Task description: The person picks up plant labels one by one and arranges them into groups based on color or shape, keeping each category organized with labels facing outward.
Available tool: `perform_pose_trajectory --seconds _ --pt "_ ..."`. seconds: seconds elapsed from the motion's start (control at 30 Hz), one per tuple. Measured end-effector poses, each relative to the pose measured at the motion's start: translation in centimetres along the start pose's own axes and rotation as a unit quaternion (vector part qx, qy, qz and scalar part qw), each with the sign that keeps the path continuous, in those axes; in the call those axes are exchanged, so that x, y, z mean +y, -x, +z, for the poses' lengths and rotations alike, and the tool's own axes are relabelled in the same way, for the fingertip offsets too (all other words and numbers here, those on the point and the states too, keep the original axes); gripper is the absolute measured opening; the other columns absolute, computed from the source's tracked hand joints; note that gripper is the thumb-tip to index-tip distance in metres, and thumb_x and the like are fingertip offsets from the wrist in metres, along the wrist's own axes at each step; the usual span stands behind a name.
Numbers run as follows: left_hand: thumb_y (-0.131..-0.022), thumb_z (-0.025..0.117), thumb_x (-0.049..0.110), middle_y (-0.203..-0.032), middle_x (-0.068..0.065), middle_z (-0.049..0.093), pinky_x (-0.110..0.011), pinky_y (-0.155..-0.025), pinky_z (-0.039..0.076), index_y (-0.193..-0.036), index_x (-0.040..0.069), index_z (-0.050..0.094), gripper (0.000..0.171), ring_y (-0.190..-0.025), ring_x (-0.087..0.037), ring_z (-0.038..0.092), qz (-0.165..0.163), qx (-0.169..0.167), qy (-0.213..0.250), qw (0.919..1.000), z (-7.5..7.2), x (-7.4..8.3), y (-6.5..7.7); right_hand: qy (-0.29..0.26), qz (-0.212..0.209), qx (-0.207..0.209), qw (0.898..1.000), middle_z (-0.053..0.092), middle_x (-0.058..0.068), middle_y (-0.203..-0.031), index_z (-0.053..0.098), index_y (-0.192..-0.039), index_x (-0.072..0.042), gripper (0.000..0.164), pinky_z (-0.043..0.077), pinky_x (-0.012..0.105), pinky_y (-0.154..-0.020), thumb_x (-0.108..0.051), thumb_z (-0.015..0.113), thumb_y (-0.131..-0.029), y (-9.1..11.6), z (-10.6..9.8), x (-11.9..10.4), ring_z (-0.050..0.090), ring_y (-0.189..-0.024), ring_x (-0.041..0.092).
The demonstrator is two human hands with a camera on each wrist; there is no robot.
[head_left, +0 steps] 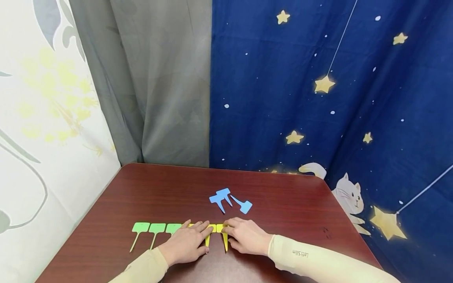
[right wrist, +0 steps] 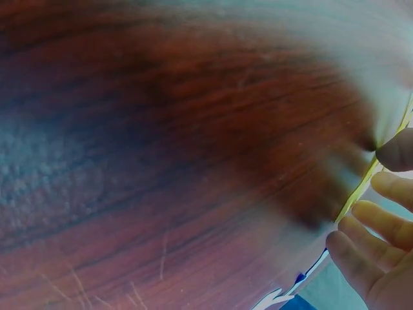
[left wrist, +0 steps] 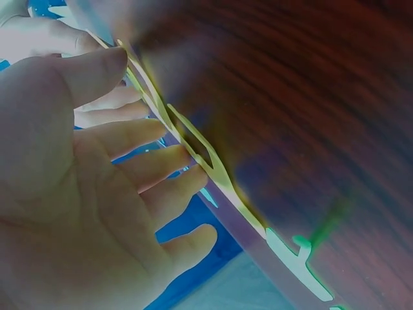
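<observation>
Yellow T-shaped plant labels lie side by side on the table [head_left: 170, 188], heads level and stems toward me. My left hand [head_left: 187, 243] spreads flat over them, its fingertips on the yellow label [head_left: 207, 240] and partly hiding others. At the right end of the row, the fingertips of my right hand [head_left: 249, 236] touch the last yellow label [head_left: 225, 241] at its head, the thumb low beside its stem. Green plant labels [head_left: 140, 226] continue the row leftward, one partly under my left hand. In the left wrist view, the fingers [left wrist: 142, 165] reach out nearly straight along the yellow labels.
Beyond the row, three blue plant labels [head_left: 245, 207] lie loose at different angles, two of them overlapping. A grey curtain [head_left: 170, 98] and a blue starry curtain [head_left: 265, 98] hang behind the table's far edge.
</observation>
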State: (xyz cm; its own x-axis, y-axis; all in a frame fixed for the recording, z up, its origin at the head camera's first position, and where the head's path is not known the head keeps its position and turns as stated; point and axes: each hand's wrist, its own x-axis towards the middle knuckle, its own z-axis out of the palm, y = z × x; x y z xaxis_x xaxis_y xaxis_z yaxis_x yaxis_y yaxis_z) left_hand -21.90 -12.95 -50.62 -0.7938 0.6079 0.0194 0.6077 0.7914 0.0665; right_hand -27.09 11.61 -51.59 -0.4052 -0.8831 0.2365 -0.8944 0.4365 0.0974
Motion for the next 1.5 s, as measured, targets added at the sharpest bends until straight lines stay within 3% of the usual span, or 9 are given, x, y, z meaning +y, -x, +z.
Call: perform_pose_trajectory --seconds 0.37,0.57,0.83,1.0,1.27,1.5 --pt "-0.087 0.054 0.046 -0.141 -0.010 0.036 -0.057 -0.098 0.025 -0.137 0.017 0.042 0.060 -0.126 -0.026 0.037 0.017 0.049 -0.002 0.9987 -0.1 -0.1 0.1 0.022 0.011 0.036 0.999 0.055 -0.012 -0.100 0.065 -0.106 -0.021 0.027 0.050 0.022 -0.067 -0.027 0.065 -0.080 -0.8 0.0 2.2 0.051 -0.089 0.004" --pt "-0.089 0.050 0.045 -0.143 -0.010 0.034 -0.055 -0.098 0.027 -0.139 0.014 0.040 0.060 -0.127 -0.027 0.036 0.032 0.036 -0.002 0.9988 -0.4 0.6 0.1 0.083 -0.020 0.055 0.995 0.057 -0.010 -0.095 0.065 -0.104 -0.021 0.024 0.049 0.023 -0.067 -0.027 0.065 -0.080 -1.5 0.2 4.3 0.053 -0.086 0.005" --pt "-0.091 0.043 0.050 -0.147 -0.009 0.026 -0.054 -0.099 0.026 -0.143 0.014 0.032 0.064 -0.132 -0.025 0.028 0.050 0.015 -0.007 0.9986 0.0 1.6 0.1 0.199 -0.068 0.049 0.976 0.058 -0.004 -0.088 0.065 -0.100 -0.016 0.022 0.049 0.028 -0.068 -0.023 0.054 -0.083 -2.8 1.5 6.0 0.055 -0.081 0.013" --pt "-0.090 0.040 0.055 -0.149 -0.007 0.021 -0.054 -0.101 0.023 -0.144 0.015 0.028 0.067 -0.134 -0.024 0.021 0.062 -0.006 -0.002 0.9981 0.3 2.2 -0.3 0.235 -0.090 0.037 0.967 0.058 -0.002 -0.088 0.064 -0.102 -0.014 0.025 0.047 0.028 -0.064 -0.022 0.047 -0.085 -3.6 1.8 6.3 0.052 -0.077 0.015" --pt "-0.088 0.038 0.061 -0.150 -0.008 0.016 -0.053 -0.103 0.020 -0.145 0.014 0.025 0.076 -0.136 -0.024 0.015 0.060 -0.037 -0.013 0.9974 0.2 2.8 -1.2 0.271 -0.102 0.029 0.957 0.058 -0.001 -0.092 0.064 -0.105 -0.014 0.024 0.049 0.029 -0.066 -0.021 0.050 -0.087 -4.0 1.8 6.9 0.055 -0.080 0.015" --pt "-0.091 0.038 0.055 -0.147 -0.010 0.023 -0.052 -0.102 0.022 -0.142 0.008 0.030 0.070 -0.134 -0.026 0.022 0.047 -0.010 -0.015 0.9987 0.6 3.3 -1.6 0.280 -0.110 0.019 0.953 0.059 0.000 -0.096 0.064 -0.107 -0.014 0.023 0.050 0.028 -0.068 -0.023 0.052 -0.089 -4.2 2.2 6.5 0.055 -0.080 0.014"
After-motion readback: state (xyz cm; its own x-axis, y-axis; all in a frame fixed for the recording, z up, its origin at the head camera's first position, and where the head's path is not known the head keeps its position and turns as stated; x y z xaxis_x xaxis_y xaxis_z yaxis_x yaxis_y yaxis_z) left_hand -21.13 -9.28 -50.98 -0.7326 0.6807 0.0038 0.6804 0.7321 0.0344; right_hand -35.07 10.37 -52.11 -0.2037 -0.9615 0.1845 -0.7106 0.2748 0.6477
